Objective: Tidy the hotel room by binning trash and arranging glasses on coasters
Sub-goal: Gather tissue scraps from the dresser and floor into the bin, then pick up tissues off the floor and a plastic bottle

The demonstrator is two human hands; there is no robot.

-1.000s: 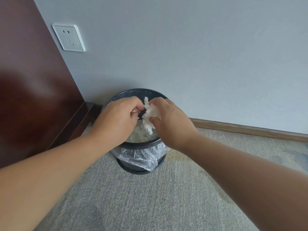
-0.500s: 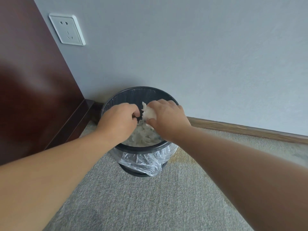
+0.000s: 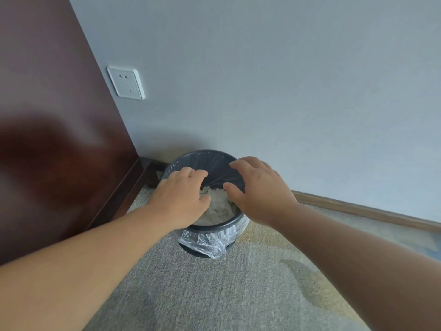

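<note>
A small dark round bin [image 3: 216, 226] with a clear plastic liner stands on the carpet against the wall. Crumpled white tissue [image 3: 216, 206] lies heaped inside it. My left hand [image 3: 181, 197] hovers over the bin's left side, fingers loosely curled downward and holding nothing. My right hand [image 3: 257, 189] is over the bin's right side, fingers spread apart and empty. No glasses or coasters are in view.
A dark red-brown wooden furniture panel [image 3: 55, 139] stands close on the left, its base beside the bin. A white wall socket [image 3: 126, 82] sits on the grey wall. A wooden skirting board [image 3: 367, 211] runs along the wall to the right. Grey-beige carpet [image 3: 226, 295] covers the floor.
The tissue pinched between both hands has dropped into the bin. Both hands have let go and spread apart. The view has tilted up, so the bin sits lower in the frame.
</note>
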